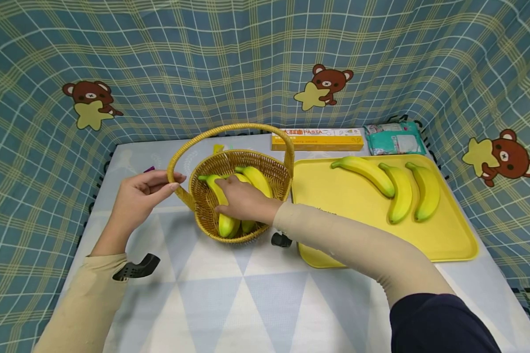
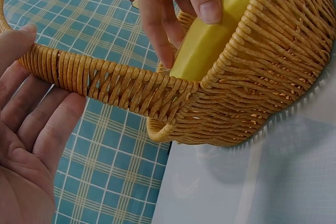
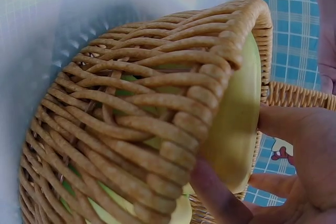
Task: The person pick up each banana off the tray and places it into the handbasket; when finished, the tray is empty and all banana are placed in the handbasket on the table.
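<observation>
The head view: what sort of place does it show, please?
Probably a staged work area: bear-print plaid cloth hangs behind and beside the table, where a wicker basket of bananas and a yellow tray are set out.

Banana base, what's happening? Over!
Left hand holds basket handle. Right hand grips banana inside basket. Three more bananas on tray. Nothing seen in the way.

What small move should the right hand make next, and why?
I'd probably have the right hand let go of the banana and rise clear of the wicker basket. That banana already sits inside the basket, the left hand holds the handle, and three more bananas lie on the yellow tray.
</observation>
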{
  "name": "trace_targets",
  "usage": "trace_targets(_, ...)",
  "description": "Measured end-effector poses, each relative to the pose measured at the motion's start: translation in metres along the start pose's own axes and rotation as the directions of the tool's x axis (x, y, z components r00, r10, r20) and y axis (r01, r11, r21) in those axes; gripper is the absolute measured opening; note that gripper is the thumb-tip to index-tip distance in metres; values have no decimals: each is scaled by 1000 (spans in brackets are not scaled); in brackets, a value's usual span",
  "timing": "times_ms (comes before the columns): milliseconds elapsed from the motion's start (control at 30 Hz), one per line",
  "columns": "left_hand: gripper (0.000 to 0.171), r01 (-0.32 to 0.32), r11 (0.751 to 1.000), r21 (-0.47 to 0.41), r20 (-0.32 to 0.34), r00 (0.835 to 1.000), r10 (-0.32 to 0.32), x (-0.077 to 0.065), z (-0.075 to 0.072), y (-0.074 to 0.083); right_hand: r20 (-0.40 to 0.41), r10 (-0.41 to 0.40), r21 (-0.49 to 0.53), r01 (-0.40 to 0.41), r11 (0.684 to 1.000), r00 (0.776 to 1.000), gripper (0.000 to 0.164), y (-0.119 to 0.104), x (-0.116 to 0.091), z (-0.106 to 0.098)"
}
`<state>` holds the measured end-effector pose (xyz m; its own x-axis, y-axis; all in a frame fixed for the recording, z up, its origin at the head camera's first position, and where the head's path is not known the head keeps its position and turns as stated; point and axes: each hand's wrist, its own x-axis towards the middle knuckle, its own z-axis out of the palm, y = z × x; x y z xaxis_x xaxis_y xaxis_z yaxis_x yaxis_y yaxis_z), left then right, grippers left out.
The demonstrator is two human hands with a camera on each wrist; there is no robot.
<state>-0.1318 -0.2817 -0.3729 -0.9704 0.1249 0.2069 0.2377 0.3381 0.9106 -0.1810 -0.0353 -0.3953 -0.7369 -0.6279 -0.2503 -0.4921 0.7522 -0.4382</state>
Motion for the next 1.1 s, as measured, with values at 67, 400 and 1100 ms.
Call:
trace_targets(67, 25, 0, 1000, -3, 2, 1000, 0, 0, 0, 0, -7, -4, -7, 4, 1000, 1000, 79, 1, -1, 0)
trace_targets(400, 24, 9, 1000, 2, 2, 1000, -9, -1, 1, 1, -109, -57, -7, 57, 998, 992, 63, 22, -23, -11)
trace_targets(1100, 24, 2, 1000, 6, -11, 1000, -2, -3, 3, 2, -315, 156, 44, -150, 988, 936, 45, 154, -141, -34)
